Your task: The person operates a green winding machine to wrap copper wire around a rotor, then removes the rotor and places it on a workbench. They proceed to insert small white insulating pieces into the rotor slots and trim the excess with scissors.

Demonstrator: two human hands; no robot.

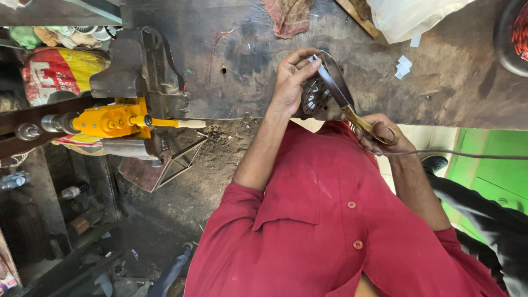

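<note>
My left hand [291,77] grips a round metal stator [314,102] with slots around its bore, at the front edge of a dark workbench [451,93]. Its fingers curl over the top of the part and touch the tips of the scissor blades. My right hand [382,136] is closed through the brass-coloured handles of a pair of long scissors [336,88]. The blades slant up and to the left across the stator. Something small and pale sits at the blade tips under my left fingers; I cannot tell what it is. My red shirt fills the lower frame.
A grey bench vise [137,60] and a yellow hand-crank tool [113,120] sit at the left. On the bench lie a rag [289,16], a plastic bag [410,16] and white paper scraps [404,66]. A copper wire coil [520,33] is at the far right. A cable [467,154] runs right.
</note>
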